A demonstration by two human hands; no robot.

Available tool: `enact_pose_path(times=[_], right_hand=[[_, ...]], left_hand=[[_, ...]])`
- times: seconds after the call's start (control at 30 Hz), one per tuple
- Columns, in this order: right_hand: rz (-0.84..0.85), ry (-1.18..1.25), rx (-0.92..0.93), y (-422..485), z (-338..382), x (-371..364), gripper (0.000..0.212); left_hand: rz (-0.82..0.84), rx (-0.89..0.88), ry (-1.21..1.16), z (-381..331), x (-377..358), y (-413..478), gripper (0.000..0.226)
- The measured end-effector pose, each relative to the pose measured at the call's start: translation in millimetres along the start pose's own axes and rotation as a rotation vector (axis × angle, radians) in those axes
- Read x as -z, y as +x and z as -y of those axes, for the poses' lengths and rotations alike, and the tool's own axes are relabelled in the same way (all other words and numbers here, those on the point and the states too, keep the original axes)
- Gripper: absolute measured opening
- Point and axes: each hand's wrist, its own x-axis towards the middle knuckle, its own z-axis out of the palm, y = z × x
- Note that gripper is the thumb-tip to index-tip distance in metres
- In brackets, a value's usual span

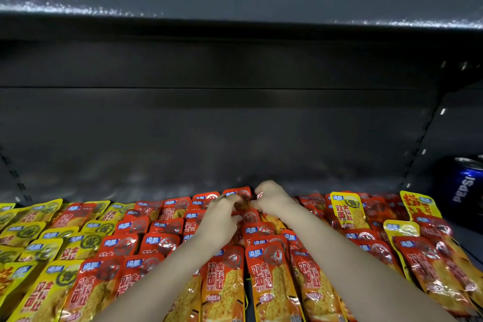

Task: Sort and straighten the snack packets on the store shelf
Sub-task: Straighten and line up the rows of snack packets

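Several red snack packets point(271, 280) lie overlapping in rows down the middle and right of the shelf, and yellow packets point(44, 293) fill the left side. A few yellow packets point(349, 208) sit mixed among the red ones on the right. Both arms reach to the back row. My left hand point(220, 219) and my right hand point(271, 200) meet over a red packet point(241, 195) at the back centre, fingers curled on its top edge. How much of that packet each hand holds is hidden by the fingers.
A dark back panel point(235, 125) rises behind the packets, with the upper shelf's underside overhead. A slotted upright point(420, 144) divides off the right bay, where blue Pepsi cans point(467, 180) stand. A strip of bare shelf point(156, 191) lies behind the back row.
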Motion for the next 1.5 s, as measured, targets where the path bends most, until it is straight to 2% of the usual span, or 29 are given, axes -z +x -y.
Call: enact_pose_path(times=[0.2,0.3,0.57,0.8,0.87,0.93,1.1,1.2,1.43,1.5], right_hand=[[-0.001,0.050,-0.080,10,-4,-6,0.013],[-0.036,0.103,-0.084,11,-7,-8,0.005],[-0.122,0.197,-0.063,5,-21,11,0.016],[-0.140,0.030,-0.085,2,-21,13,0.011],[-0.143,-0.044,-0.085,1,-20,13,0.019],[-0.156,-0.122,-0.075,-2,-18,13,0.008],[-0.212,-0.222,0.079,-5,-15,9,0.017],[-0.184,-0.225,0.134,-11,-14,9,0.022],[-0.234,-0.252,0.216,-34,-12,14,0.026],[-0.240,-0.279,0.219,-42,-10,16,0.025]], left_hand=[[-0.049,-0.002,-0.092,0,4,-2,0.035],[-0.070,-0.014,-0.094,4,6,-2,0.033],[-0.039,-0.020,-0.117,11,10,-2,0.032],[0.038,-0.030,-0.159,12,13,10,0.030],[0.062,-0.035,-0.159,13,14,15,0.029],[0.085,-0.038,-0.148,13,14,18,0.028],[0.117,-0.076,-0.118,10,14,23,0.028],[0.108,-0.085,-0.113,5,11,23,0.029],[0.069,-0.069,-0.047,1,1,18,0.031],[0.018,-0.046,-0.040,-1,1,17,0.032]])
